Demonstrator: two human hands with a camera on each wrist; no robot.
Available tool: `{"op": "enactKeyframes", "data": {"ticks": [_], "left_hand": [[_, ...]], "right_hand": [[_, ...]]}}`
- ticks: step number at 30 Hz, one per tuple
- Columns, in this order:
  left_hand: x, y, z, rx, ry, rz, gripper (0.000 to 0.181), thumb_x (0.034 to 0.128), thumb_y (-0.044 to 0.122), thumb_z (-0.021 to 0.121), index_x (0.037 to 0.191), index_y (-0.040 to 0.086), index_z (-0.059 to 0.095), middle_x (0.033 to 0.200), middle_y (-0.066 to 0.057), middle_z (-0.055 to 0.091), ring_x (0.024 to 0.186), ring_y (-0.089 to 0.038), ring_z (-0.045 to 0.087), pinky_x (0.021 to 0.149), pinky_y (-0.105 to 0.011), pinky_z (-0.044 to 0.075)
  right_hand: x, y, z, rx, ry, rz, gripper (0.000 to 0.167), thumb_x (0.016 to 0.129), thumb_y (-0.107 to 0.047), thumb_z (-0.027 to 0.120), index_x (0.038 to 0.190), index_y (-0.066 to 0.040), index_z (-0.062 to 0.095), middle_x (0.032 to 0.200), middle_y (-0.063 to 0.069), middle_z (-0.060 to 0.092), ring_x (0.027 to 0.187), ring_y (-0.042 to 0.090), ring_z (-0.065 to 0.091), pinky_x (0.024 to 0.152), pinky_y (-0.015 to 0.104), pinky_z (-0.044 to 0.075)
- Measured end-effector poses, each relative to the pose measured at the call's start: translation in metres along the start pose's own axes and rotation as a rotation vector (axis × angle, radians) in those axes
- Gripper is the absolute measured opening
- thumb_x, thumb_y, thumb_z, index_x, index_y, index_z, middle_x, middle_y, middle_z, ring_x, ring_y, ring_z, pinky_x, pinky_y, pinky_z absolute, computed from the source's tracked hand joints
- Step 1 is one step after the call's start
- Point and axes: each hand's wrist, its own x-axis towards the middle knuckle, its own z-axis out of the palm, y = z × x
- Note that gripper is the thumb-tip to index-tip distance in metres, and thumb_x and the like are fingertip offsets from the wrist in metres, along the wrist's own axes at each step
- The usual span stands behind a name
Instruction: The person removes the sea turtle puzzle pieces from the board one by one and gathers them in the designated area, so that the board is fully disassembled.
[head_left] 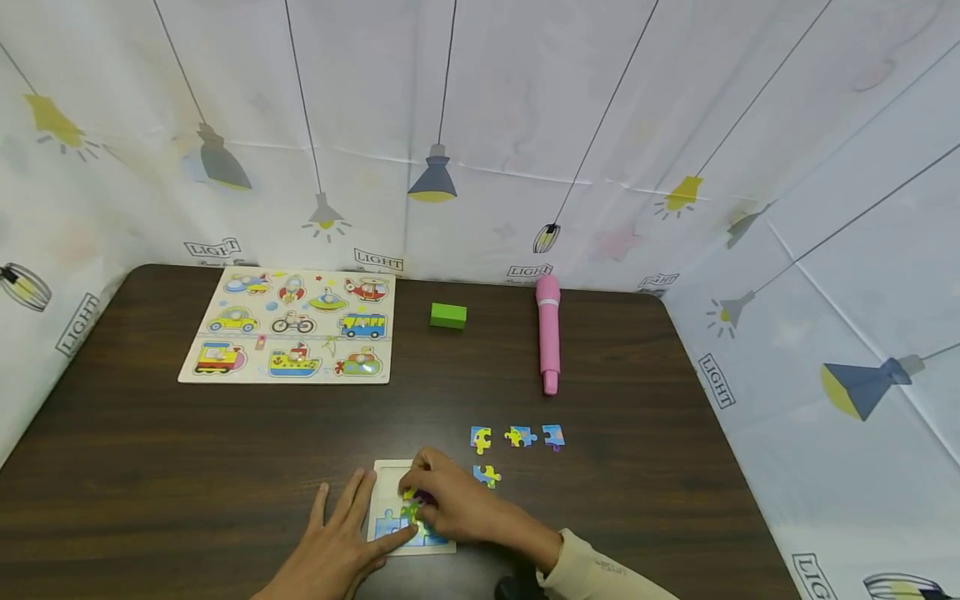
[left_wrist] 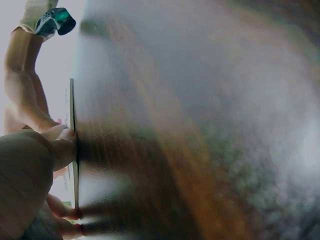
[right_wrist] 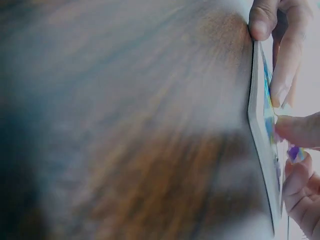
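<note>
A small puzzle tray [head_left: 388, 477] with a pale frame lies at the near side of the dark table, its lower part filled with blue, green and yellow pieces. My left hand [head_left: 333, 537] rests along the tray's left edge, fingers spread, the thumb reaching over the lower pieces. Over the middle of the tray, my right hand [head_left: 457, 504] pinches a jigsaw piece [right_wrist: 294, 153] with purple on it between thumb and fingers; the fingers hide most of this piece. Loose jigsaw pieces, among them a blue-and-yellow one [head_left: 481, 439], lie just right of the tray.
A wooden vehicle puzzle board [head_left: 255, 350] lies at the back left of the table [head_left: 225, 442]. Beside it sits a green block [head_left: 447, 316], and farther right a pink pen-like stick [head_left: 549, 333]. A lamp-patterned curtain [head_left: 495, 100] hangs behind the table.
</note>
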Motion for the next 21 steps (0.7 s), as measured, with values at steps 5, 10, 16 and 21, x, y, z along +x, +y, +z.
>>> {"op": "enactKeyframes", "data": {"ticks": [5, 10, 16, 21], "left_hand": [[0.0, 0.001, 0.001, 0.025, 0.027, 0.011, 0.055, 0.0948, 0.037, 0.072, 0.146, 0.047, 0.055, 0.154, -0.038, 0.034, 0.142, -0.054, 0.034, 0.096, -0.082, 0.033], [0.0, 0.002, -0.001, 0.012, -0.01, -0.012, 0.055, 0.0955, 0.037, 0.071, 0.147, 0.048, 0.053, 0.155, -0.038, 0.031, 0.143, -0.055, 0.032, 0.097, -0.083, 0.031], [0.002, 0.004, -0.001, 0.021, -0.008, -0.029, 0.054, 0.0944, 0.036, 0.072, 0.145, 0.047, 0.056, 0.154, -0.038, 0.033, 0.142, -0.056, 0.033, 0.098, -0.084, 0.03], [0.002, 0.004, 0.003, 0.049, 0.026, -0.024, 0.057, 0.0926, 0.036, 0.074, 0.145, 0.047, 0.055, 0.154, -0.037, 0.034, 0.142, -0.055, 0.035, 0.097, -0.083, 0.031]], "right_hand": [[-0.004, 0.004, -0.007, 0.096, 0.089, -0.082, 0.01, 0.095, -0.002, 0.071, 0.102, -0.007, 0.075, 0.099, -0.003, 0.065, 0.086, 0.002, 0.057, 0.076, 0.014, 0.049], [-0.025, 0.022, -0.042, 0.199, 0.14, -0.007, 0.009, 0.094, -0.004, 0.073, 0.103, -0.006, 0.074, 0.093, -0.005, 0.071, 0.082, 0.002, 0.061, 0.072, 0.02, 0.053], [-0.066, 0.069, -0.087, 0.234, 0.045, 0.139, 0.01, 0.092, -0.003, 0.075, 0.091, -0.012, 0.07, 0.084, -0.008, 0.065, 0.074, 0.005, 0.058, 0.067, 0.025, 0.052], [-0.081, 0.091, -0.094, 0.188, -0.058, 0.153, 0.012, 0.093, -0.003, 0.074, 0.089, -0.014, 0.07, 0.082, -0.01, 0.062, 0.073, 0.004, 0.054, 0.065, 0.023, 0.048]]}}
